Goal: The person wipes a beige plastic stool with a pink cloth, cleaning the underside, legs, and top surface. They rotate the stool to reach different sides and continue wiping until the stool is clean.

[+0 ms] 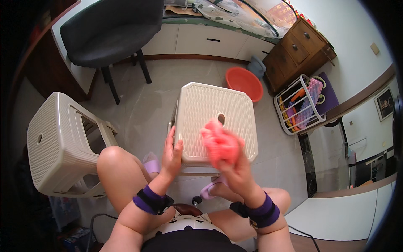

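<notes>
A beige plastic stool with a woven-pattern seat and a round hole stands in front of my knees. My left hand rests against the left edge of its seat near the front corner, thumb on the rim. Bunched in my right hand is a coral-pink cloth, over the front right part of the seat. Both the cloth and that hand are blurred, and whether the cloth presses on the seat I cannot tell.
A second beige stool stands at my left. Beyond are a dark grey chair, a red-orange basin, a small grey-blue stool and a wooden drawer cabinet. A white rack of colourful items stands right.
</notes>
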The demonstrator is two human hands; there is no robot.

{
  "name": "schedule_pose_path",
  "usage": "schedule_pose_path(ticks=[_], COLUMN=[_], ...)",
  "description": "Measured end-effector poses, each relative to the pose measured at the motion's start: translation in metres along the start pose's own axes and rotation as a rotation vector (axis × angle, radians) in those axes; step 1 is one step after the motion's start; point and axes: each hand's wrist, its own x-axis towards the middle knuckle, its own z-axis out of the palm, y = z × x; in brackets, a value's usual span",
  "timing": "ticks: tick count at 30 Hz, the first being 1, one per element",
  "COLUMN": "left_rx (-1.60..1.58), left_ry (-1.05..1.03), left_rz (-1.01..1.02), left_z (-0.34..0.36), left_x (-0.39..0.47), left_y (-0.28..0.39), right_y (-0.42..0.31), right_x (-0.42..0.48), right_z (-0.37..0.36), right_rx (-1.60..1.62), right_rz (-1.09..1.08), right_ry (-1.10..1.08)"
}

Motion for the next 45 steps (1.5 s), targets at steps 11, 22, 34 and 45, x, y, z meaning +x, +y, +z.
schedule_pose_path(ticks=[11, 22, 34, 45], left_rx=[0.133, 0.109, 0.104, 0.173], left_ry=[0.075, 0.088, 0.062, 0.088], left_rz=[0.027, 0.036, 0.069, 0.102], left_z=[0.004, 0.005, 0.001, 0.007], left_x=[-0.012, -0.010, -0.014, -0.012], left_y=[0.028, 0.026, 0.017, 0.015], right_y=[0.062, 0.099, 0.054, 0.093], right_x=[0.041, 0.181, 0.006, 0.015], right_z=[0.011, 0.017, 0.020, -0.077], right_rx=[-0.878, -0.938, -0.844, -0.931], right_rz=[-0.132, 0.108, -0.209, 0.041], right_ry=[-0.530, -0.422, -0.445, -0.037])
